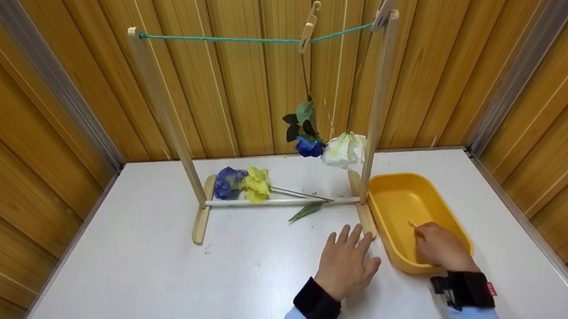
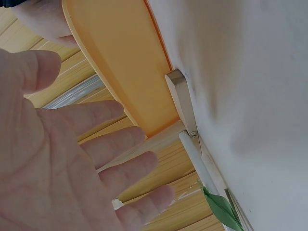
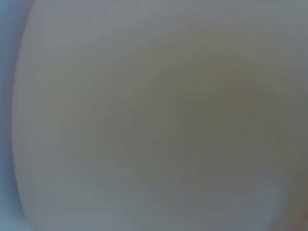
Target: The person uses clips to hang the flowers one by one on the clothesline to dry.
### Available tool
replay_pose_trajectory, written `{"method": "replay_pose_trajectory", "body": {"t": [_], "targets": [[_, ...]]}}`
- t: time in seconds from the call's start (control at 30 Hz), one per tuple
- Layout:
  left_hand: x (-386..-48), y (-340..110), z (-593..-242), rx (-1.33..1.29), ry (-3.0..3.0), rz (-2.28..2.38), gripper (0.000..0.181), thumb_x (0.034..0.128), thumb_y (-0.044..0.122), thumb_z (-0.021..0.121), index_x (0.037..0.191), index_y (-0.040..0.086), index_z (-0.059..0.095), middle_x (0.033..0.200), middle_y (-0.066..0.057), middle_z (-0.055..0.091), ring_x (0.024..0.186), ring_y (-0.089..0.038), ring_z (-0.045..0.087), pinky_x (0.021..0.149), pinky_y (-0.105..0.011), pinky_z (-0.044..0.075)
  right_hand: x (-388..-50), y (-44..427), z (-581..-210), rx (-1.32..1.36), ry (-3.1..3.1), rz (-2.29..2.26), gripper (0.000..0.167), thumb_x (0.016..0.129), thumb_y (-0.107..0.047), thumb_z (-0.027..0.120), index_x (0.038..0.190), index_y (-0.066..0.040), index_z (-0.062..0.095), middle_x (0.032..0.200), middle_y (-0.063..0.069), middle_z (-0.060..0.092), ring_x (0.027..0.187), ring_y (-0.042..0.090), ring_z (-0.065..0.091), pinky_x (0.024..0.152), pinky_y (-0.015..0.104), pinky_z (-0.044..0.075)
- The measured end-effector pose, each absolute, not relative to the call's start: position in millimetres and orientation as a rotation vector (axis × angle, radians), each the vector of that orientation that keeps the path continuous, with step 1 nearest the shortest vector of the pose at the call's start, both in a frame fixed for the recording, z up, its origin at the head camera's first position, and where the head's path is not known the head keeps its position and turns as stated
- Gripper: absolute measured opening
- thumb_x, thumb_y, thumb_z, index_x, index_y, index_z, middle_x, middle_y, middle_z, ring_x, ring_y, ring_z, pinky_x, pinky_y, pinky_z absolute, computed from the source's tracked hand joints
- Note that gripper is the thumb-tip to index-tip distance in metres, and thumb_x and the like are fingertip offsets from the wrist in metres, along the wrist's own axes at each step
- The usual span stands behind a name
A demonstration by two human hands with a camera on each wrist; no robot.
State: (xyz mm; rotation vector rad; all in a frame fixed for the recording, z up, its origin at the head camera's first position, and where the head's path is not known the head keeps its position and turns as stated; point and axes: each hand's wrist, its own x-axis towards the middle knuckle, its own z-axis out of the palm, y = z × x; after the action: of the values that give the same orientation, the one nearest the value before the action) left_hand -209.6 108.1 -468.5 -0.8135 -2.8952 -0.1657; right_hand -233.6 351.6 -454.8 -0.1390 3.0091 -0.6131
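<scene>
My right hand (image 1: 442,246) is inside the yellow tub (image 1: 404,196), pinching a small beige clothespin (image 1: 412,224); mostly its tip shows. Over the white table, beside the stand's right foot, my left hand (image 1: 347,264) has its fingers spread and holds nothing; the left wrist view shows its bare palm (image 2: 48,163). From the green cord (image 1: 227,38) a blue rose (image 1: 309,146) hangs head down by a beige clothespin (image 1: 307,32). A white flower (image 1: 345,150) hangs at the right, under a pinkish clothespin (image 1: 384,9). The right wrist view is too blurred to read.
A purple flower (image 1: 228,181) and a yellow flower (image 1: 256,183) lie across the lower bar (image 1: 291,201) of the wooden stand, a green leaf (image 1: 307,211) near their stems. The stand's right post (image 1: 379,99) rises beside the tub. Wood-patterned walls (image 1: 240,93) enclose the table.
</scene>
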Motion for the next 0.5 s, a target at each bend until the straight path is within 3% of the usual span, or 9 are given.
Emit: {"method": "replay_pose_trajectory", "body": {"t": [0.17,0.37,0.5], "targets": [[-209.2,108.0,-468.4,-0.817,-2.886,-0.161,0.054,0.1073,0.053,0.039,0.154,0.027,0.05,0.159,0.003,0.048,0.145,-0.02,0.045,0.115,-0.042,0.041,-234.8,350.1,-454.9,-0.142,3.006,-0.605,0.03,0.099,-0.006,0.049,0.116,0.01,0.069,0.108,0.026,0.063,0.091,0.036,0.057,0.091,0.056,0.049],[-209.1,105.8,-468.0,-0.802,-2.862,-0.174,0.053,0.107,0.051,0.041,0.152,0.026,0.052,0.157,0.002,0.049,0.144,-0.02,0.046,0.114,-0.042,0.041,-234.3,344.1,-454.8,-0.162,3.13,-0.724,0.026,0.101,-0.005,0.057,0.118,0.012,0.068,0.116,0.03,0.063,0.103,0.043,0.061,0.1,0.061,0.049],[-209.9,103.5,-467.4,-0.792,-2.853,-0.184,0.052,0.1072,0.05,0.042,0.152,0.024,0.053,0.157,0.002,0.05,0.144,-0.021,0.047,0.114,-0.042,0.042,-234.5,339.3,-454.5,-0.139,3.236,-0.913,0.022,0.099,0.0,0.063,0.118,0.009,0.069,0.116,0.027,0.065,0.103,0.041,0.063,0.099,0.06,0.051]]}}
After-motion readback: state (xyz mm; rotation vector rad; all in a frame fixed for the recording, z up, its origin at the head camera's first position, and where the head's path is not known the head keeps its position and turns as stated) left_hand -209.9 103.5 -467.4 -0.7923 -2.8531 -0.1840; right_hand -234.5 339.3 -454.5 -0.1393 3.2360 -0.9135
